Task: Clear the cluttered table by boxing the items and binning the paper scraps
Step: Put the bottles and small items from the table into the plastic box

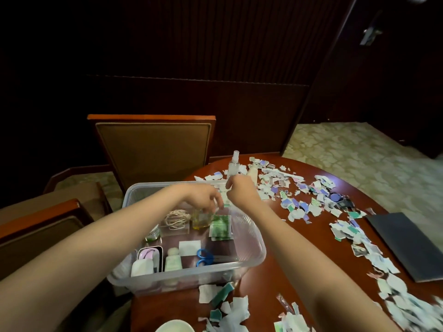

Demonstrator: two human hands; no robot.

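A clear plastic box (261, 250) stands on the left of the round red-brown table (271, 279). It holds blue scissors (203, 257), a coil of string (176, 219), a green packet (220, 226), small white bottles and a small bottle of yellowish liquid (200, 220). My left hand (202, 197) hangs over that bottle with fingertips at its top; blur hides any grip. My right hand (241, 192) is at the box's far rim, fingers closed, just in front of a clear spray bottle (233, 164). Torn paper scraps (299, 208) litter the table.
A white bottle (253, 172) and a comb (278, 173) lie near the spray bottle. Dark keys (335, 198) sit among the scraps, with a dark notebook (412, 245) at the right edge. A chair (153, 149) stands behind the box, and a white bowl rim (175, 327) shows at the bottom.
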